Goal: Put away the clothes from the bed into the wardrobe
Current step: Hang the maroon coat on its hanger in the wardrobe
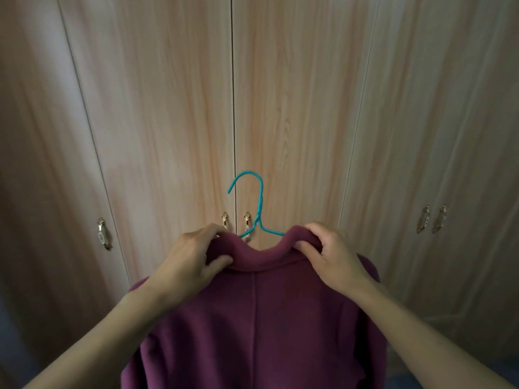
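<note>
A dark maroon coat (258, 318) hangs in front of me on a teal wire hanger (258, 200), whose hook rises above the collar. My left hand (191, 259) pinches the left side of the collar. My right hand (331, 259) pinches the right side. The coat's back faces me, with a seam down its middle. Behind it stands the wardrobe (168, 122), light wood, all doors closed. The hanger's shoulders are hidden inside the coat.
Two brass handles (224, 219) sit on either side of the centre door gap just behind the hanger. Another handle (103, 234) is on the left door, and a pair (434, 219) on the right doors. A bit of blue fabric (404, 381) shows at the bottom right.
</note>
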Tool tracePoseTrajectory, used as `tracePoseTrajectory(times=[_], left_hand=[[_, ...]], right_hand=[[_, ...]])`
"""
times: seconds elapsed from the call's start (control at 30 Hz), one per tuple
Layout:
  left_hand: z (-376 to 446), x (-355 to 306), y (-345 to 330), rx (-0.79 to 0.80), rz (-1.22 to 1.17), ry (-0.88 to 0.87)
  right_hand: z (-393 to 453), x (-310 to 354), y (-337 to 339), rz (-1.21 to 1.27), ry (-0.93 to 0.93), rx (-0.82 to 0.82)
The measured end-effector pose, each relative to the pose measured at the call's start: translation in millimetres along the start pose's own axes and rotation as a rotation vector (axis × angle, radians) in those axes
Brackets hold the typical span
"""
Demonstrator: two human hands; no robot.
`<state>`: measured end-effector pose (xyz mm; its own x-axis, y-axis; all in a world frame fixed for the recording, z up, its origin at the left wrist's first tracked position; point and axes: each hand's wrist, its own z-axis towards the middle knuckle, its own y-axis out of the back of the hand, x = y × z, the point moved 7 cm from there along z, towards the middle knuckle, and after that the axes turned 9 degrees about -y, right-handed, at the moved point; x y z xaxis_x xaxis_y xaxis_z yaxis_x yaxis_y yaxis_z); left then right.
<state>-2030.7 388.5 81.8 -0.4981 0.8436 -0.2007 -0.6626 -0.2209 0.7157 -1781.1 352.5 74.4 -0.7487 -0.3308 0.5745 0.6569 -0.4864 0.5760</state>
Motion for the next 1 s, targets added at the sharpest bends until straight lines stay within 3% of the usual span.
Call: tracePoseTrajectory(times=[0.33,0.63,0.83,1.0], left_hand=[[-53,56,-2,-0.2,0.043,0.133],[-44,107,-25,-0.17,0.11,0.104],[-22,150,-61,-0.078,0.128,0.101],[0,175,-76,-0.02,0.146,0.093]], right_hand=[[-7,16,-74,-0.043,-0.042,0.029],[34,-13,-119,0.07,-0.052,0.154],[101,-79,-166,0.186,-0.21,0.135],[154,-126,-215,0.151,-0.3,0.283]])
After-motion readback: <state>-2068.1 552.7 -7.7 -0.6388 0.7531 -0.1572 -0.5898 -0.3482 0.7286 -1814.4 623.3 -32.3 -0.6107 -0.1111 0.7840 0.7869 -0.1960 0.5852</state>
